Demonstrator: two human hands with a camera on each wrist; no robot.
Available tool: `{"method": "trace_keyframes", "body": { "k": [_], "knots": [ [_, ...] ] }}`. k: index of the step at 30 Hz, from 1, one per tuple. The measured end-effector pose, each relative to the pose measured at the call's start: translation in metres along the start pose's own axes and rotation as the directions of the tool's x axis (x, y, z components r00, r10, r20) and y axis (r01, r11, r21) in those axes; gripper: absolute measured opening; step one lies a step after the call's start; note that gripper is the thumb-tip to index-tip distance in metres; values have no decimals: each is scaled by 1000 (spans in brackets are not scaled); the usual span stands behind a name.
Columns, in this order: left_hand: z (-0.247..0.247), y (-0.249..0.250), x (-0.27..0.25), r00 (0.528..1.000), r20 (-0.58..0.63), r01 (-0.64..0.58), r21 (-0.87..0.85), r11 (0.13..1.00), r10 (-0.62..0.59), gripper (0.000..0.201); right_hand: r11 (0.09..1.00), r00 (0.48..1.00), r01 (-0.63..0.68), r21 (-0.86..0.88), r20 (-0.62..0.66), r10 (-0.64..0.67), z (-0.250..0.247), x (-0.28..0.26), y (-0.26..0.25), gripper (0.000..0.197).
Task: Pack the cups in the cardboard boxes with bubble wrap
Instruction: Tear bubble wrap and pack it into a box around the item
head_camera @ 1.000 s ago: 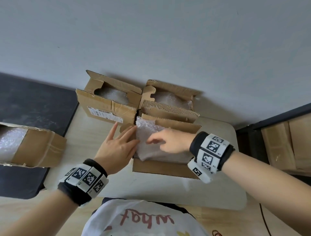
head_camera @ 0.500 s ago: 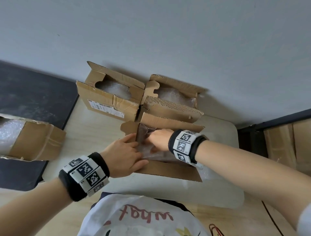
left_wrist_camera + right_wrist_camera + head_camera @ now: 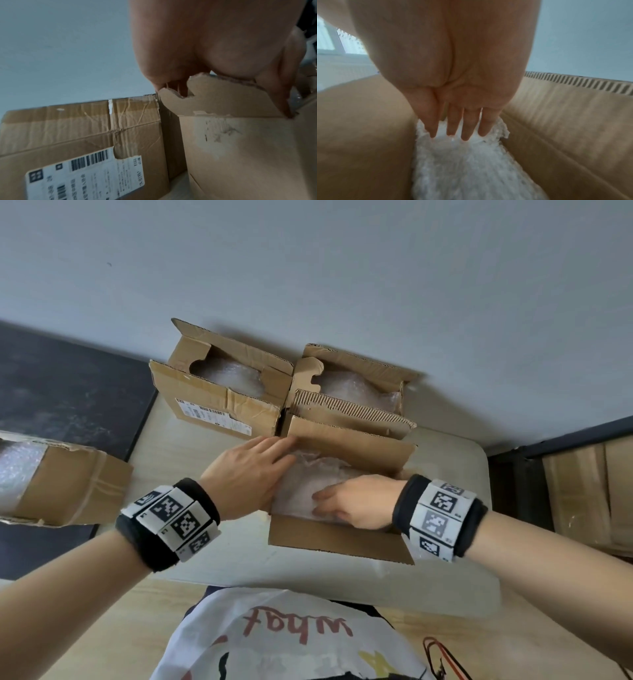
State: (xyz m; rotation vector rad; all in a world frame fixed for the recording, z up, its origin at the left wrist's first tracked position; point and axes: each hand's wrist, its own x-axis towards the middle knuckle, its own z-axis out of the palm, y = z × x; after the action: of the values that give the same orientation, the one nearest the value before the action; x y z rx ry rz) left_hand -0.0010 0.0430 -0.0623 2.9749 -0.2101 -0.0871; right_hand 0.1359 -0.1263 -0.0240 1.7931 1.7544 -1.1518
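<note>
The nearest open cardboard box (image 3: 342, 539) stands mid-table, lined and filled with bubble wrap (image 3: 318, 474). No cup shows; the wrap covers the inside. My left hand (image 3: 255, 465) lies over the box's left side flap (image 3: 223, 98), palm on the flap's torn edge, fingers stretched toward the far left corner, thumb pointing down the inside. My right hand (image 3: 342, 501) lies flat on the bubble wrap (image 3: 462, 162) inside the box. Its straight fingers (image 3: 465, 129) press into the wrap, and it holds nothing.
Two more open boxes with bubble wrap stand against the wall, one labelled (image 3: 219, 409) and one (image 3: 349, 412) right behind the near box. A fourth box (image 3: 68, 484) sits left on a dark surface. Stacked cardboard (image 3: 589, 491) is at the right. The table edge (image 3: 308, 580) is near my body.
My right hand has drawn back from deep in the box's left side and now lies flat on the wrap. My left hand has shifted from beside the box onto its left flap.
</note>
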Motion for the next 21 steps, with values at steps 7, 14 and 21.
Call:
{"method": "trace_keyframes", "body": {
  "k": [7, 14, 21],
  "knots": [
    [1, 16, 11, 995, 103, -11, 147, 989, -4, 30, 997, 997, -73, 25, 38, 72, 10, 5, 3, 44],
    [19, 23, 10, 940, 338, -109, 160, 981, 49, 38, 988, 995, -53, 148, -71, 64, 31, -5, 6, 52],
    [11, 21, 25, 886, 464, 63, -106, 992, -7, 60, 946, 944, -270, 179, -144, 297, 42, -30, 8, 48]
  ]
}}
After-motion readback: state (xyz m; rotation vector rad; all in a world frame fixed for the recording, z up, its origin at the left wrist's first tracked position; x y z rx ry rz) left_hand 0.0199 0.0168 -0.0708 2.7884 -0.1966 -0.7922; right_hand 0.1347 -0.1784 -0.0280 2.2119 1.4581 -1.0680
